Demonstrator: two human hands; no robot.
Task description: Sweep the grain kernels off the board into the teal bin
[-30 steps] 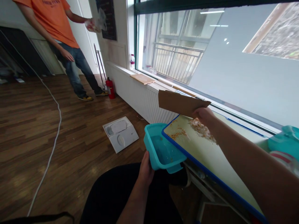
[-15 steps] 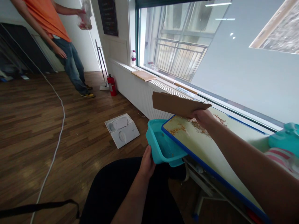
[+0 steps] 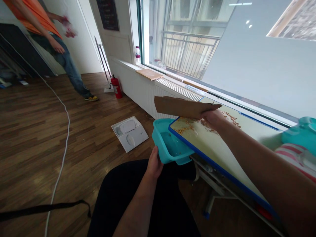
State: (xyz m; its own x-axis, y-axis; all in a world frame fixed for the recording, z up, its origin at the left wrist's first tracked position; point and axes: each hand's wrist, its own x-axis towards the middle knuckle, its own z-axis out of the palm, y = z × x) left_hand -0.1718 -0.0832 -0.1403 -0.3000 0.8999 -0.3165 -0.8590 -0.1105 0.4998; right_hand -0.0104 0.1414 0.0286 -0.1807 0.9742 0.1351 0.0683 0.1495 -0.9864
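Observation:
My left hand [image 3: 155,164] grips the side of a turquoise plastic tub [image 3: 160,144], tilted under the blue-edged corner of a pale tabletop [image 3: 222,161]. A few small bits lie inside the tub. My right hand [image 3: 213,119] holds a piece of brown cardboard [image 3: 179,107] by its right end, above the tabletop. Yellow corn-like kernels [image 3: 184,129] lie near the table's corner, and reddish-brown ones [image 3: 230,119] spread beyond my right hand. The cardboard and hand hide part of the scattered kernels.
A turquoise container [image 3: 301,135] and a red-and-white striped item [image 3: 293,156] sit on the table's right. An open white box [image 3: 129,133], a white cable [image 3: 66,141] and a fire extinguisher [image 3: 116,87] are on the floor. A person in orange [image 3: 37,19] stands at the far left, holding a bag.
My view has shifted slightly, so most things sit a little higher in it. Both hands keep their holds on the tub and cardboard. The person at the far left has shifted left in view.

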